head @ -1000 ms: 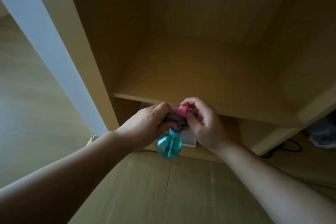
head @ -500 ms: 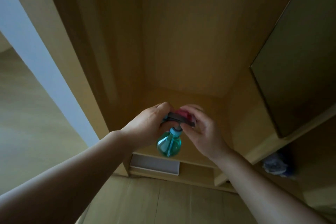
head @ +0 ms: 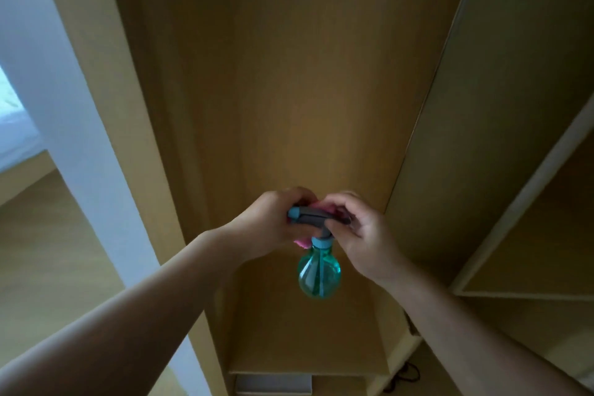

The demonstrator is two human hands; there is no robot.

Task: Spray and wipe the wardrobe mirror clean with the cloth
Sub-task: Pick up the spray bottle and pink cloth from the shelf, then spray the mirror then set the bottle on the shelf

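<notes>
One spray bottle [head: 319,273], both hands.
Our left hand [head: 266,228] grips its head and pink cloth [head: 303,243]; right hand [head: 363,241] pinches the neck, steadying it, we judge.

Not much to go on, just a person's two bare arms: the left forearm [head: 128,315] and right forearm [head: 466,331] are uncovered from the wrist right out to the bottom edge of view. The left hand [head: 266,228] and right hand [head: 363,244] are bare too. The light's too dim to make out nails or any finer detail.
</notes>
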